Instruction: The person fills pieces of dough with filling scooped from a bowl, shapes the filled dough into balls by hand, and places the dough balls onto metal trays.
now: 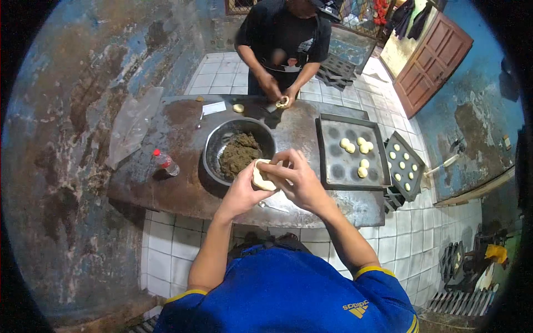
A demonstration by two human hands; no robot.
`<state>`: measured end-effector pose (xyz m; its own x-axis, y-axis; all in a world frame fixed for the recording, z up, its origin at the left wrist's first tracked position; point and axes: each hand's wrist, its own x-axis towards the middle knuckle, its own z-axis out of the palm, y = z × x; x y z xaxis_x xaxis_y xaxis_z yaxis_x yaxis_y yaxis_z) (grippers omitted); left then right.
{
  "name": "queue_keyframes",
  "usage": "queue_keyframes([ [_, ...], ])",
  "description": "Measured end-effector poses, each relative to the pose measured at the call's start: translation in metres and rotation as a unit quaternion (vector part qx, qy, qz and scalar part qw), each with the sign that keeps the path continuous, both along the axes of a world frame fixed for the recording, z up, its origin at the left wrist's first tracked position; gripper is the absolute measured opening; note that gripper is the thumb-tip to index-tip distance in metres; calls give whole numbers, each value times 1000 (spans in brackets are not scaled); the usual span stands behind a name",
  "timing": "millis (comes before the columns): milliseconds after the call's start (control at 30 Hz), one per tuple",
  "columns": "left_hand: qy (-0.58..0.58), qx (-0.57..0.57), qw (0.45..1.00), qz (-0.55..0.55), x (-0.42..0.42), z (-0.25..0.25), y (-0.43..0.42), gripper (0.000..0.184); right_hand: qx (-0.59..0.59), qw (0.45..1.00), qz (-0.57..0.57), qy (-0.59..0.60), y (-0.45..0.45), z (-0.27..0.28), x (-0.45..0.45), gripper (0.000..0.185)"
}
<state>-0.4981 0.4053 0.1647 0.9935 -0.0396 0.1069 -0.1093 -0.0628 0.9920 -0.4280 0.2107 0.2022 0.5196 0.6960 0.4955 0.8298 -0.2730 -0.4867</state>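
Observation:
A flattened, cupped piece of pale dough (261, 178) rests in my left hand (242, 191), whose fingers curl around its side. My right hand (297, 178) bends over the same dough, with its fingertips at the dough's rim and opening. Whether filling lies inside the dough I cannot tell. Just beyond my hands stands a large metal bowl (210, 161) holding a heap of brown, crumbly filling (240, 155). To the right, a dark square baking tray (336, 181) carries several round dough balls (363, 145).
Across the metal table (183, 194) a co-worker (283, 44) handles another piece of dough (283, 102). A red-capped bottle (166, 162) and a white paper (214, 108) lie left of the bowl. A second tray (404, 166) of dough balls sits at the right edge, lower down.

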Motion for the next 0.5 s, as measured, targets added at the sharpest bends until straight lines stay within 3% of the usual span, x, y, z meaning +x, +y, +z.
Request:
queue_keyframes([
  [100, -26, -4, 1000, 6, -4, -10, 25, 55, 60, 972, 88, 208, 6, 12, 7, 37],
  [200, -39, 7, 999, 11, -11, -1, 37, 54, 34, 989, 43, 136, 30, 32, -9, 72],
  [300, -9, 40, 999, -26, -11, 6, 53, 65, -17, 996, 18, 83, 50, 30, -12, 75],
  [333, -9, 44, 998, -32, -12, 3, 59, 65, -13, 996, 11, 84, 53, 31, -12, 75],
  [400, -17, -28, 999, -20, -13, 4, 67, 69, 11, 976, 21, 217, 58, 32, -8, 54],
  [433, -8, -60, 997, -47, -18, 14, 71, 70, 34, 982, 20, 186, 60, 32, -6, 38],
  [500, -3, -77, 995, -63, -20, 18, 76, 67, 65, 971, -3, 231, 62, 30, -7, 36],
])
